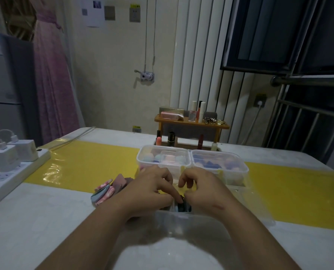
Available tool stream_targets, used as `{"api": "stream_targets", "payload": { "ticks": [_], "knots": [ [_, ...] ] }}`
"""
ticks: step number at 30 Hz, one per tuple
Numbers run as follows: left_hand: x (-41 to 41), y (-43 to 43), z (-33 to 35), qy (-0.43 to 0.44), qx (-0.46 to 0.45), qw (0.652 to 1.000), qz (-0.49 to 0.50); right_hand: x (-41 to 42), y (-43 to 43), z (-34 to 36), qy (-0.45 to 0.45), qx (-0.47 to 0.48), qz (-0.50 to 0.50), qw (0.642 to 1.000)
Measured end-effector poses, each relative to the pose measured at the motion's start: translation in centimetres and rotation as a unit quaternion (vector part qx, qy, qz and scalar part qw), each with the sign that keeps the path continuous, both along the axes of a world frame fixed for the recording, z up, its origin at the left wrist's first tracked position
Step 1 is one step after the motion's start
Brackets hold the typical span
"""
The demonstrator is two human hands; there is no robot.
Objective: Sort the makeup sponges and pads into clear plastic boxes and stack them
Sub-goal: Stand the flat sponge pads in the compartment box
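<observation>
- Clear plastic box (181,223) at 6 o'clock: left hand (152,188) pinched dark pads (183,207); right hand (203,189) curled, hold unclear.
- Risk: the pads could tip or spring out when released.

Both bare forearms converge forward; left hand (152,189) and right hand (203,190) meet fingertip to fingertip, fingers curled downward (grip itself hidden).

Power strip (10,178) left — perhaps cosmetics (198,112) on shelf (191,124).
</observation>
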State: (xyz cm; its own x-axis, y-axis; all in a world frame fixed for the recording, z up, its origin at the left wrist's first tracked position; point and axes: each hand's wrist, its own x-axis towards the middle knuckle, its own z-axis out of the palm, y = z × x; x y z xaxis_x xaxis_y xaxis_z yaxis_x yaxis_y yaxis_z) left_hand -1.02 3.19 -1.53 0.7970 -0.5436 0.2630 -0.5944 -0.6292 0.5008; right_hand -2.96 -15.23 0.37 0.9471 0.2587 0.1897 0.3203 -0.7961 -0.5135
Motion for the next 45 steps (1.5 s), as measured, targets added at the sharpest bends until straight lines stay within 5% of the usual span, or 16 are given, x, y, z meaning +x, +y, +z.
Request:
{"api": "stream_targets", "payload": {
  "ticks": [5, 9, 14, 17, 23, 30, 45],
  "knots": [
    [0.1, 0.0, -0.2, 0.007, 0.003, 1.0, -0.006, -0.3, -0.1, 0.1, 0.014, -0.019, -0.027, 0.999],
    [-0.1, 0.1, -0.1, 0.063, -0.135, 0.989, -0.006, 0.0, -0.2, -0.1, 0.018, -0.014, -0.023, 0.999],
    [0.6, 1.3, 0.6, 0.048, -0.283, 0.951, 0.115, 0.3, -0.6, -0.5, 0.003, 0.039, -0.001, 0.999],
    [0.9, 2.1, 0.6, 0.028, -0.298, 0.932, 0.203, 0.4, -0.6, -0.4, -0.021, 0.075, 0.01, 0.997],
    [1.5, 3.3, -0.1, 0.006, -0.121, 0.938, 0.324, 0.3, -0.9, -0.3, -0.054, 0.111, 0.024, 0.992],
    [1.6, 2.7, -1.0, -0.112, 0.16, 0.936, 0.294, 0.6, -1.3, -0.9, -0.057, 0.107, 0.011, 0.993],
    [1.9, 2.1, -1.8, -0.132, 0.175, 0.93, 0.294, 0.9, -1.2, -1.3, -0.055, 0.103, 0.004, 0.993]
  ]
}}
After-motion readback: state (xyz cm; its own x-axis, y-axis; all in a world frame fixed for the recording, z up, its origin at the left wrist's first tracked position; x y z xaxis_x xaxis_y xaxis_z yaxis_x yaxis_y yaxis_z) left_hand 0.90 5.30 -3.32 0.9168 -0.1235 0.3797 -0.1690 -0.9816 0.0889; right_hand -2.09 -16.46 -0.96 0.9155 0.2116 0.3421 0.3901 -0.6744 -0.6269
